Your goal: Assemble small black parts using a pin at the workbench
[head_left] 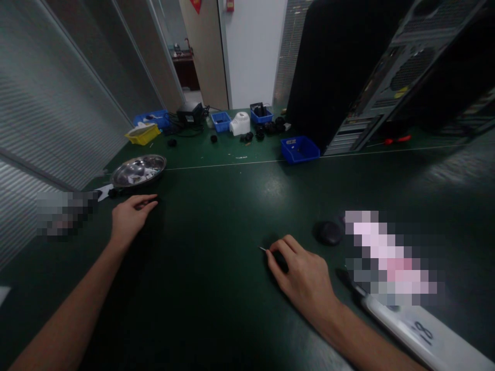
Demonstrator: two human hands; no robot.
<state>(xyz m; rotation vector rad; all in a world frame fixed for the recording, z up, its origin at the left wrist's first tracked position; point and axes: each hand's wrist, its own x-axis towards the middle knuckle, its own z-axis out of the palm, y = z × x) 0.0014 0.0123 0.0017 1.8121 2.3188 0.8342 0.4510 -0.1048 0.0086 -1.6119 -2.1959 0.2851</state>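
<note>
On the left of the green tabletop [216,216], my left hand [129,219] has thumb and forefinger brought close together in a pinch. A small dark spot shows at those fingertips, too small to name. Right of centre, my right hand [303,273] is closed just over the table, its thumb and forefinger pinching a small thin metal piece [262,249]. The silvery tip of this piece points left; its rest is hidden by the fingers. Beyond my left hand stands a round metal bowl [160,172] with whitish bits in it.
A dark computer mouse [330,233] and a white power strip [444,335] lie right of my right hand. Further back are blue bins [299,152], a yellow tray [143,135], a white plastic housing [240,123] and small black parts. An opened computer case [359,98] stands back right.
</note>
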